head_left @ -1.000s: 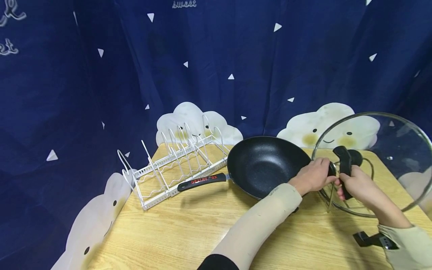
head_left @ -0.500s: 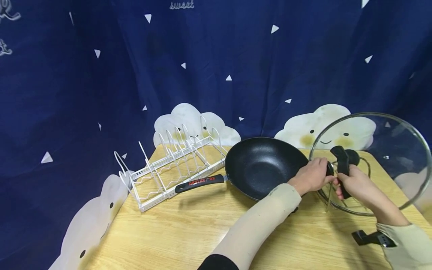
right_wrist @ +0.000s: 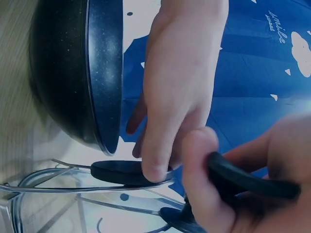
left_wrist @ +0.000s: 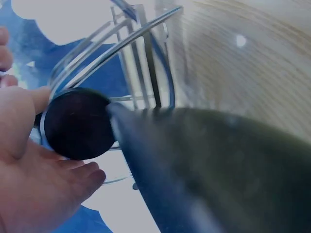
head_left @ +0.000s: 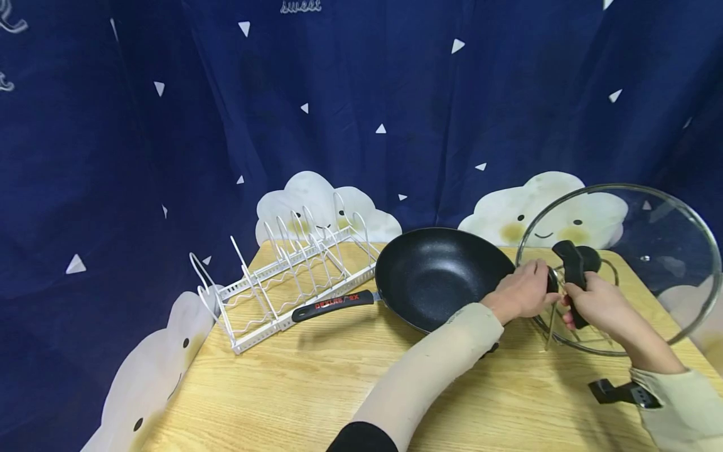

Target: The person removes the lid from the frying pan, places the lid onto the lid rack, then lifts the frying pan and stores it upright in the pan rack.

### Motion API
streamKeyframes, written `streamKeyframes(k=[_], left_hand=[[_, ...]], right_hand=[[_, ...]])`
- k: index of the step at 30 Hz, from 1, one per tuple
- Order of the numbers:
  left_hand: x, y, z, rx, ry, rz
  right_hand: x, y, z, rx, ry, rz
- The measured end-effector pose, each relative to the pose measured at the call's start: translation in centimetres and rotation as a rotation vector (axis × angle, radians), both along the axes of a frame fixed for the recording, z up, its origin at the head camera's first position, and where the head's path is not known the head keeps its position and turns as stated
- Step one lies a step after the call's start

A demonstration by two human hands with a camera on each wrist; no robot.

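On the tabletop (head_left: 271,389), a white wire rack (head_left: 336,291) lies left of a black wok (head_left: 446,276). Then come the 2 hands: the left hand (head_left: 522,292) pinches a black disc (left_wrist: 77,124) on a wire stand (left_wrist: 131,40); the right hand (head_left: 601,304), nearer the lid, grips its black handle (head_left: 572,263), long axis roughly upright. The glass lid (head_left: 649,251), right, stands on edge, clear, metal-rimmed; whether its lower rim touches the stand, I cannot tell.

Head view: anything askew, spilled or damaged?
Slightly askew: the rack sits diagonally on the table, and the pan has its handle overlapping the rack in view, contact unclear. No spill shows; pan and lid look intact.
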State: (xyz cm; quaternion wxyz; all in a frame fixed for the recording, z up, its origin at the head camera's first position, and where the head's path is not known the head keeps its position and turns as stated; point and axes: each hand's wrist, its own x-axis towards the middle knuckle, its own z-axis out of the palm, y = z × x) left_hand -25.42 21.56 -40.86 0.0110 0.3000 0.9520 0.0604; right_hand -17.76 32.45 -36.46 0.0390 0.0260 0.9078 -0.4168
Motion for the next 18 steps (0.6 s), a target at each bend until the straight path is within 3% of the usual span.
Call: streamKeyframes(k=[6, 13, 18], left_hand=[[0.5, -1.9, 1.4, -0.064, -0.043, -0.028], [1.2, -5.7, 3.3, -0.114, -0.041, -0.083], [1.6, -9.3, 4.0, -0.162, -0.009, -0.115]], right_hand=[[0.2, 0.4, 1.0, 0.305, 0.054, -0.028], [0.8, -0.2, 1.7, 0.388, 0.154, -0.058], [1.5, -1.6, 1.6, 0.459, 0.340, -0.070]])
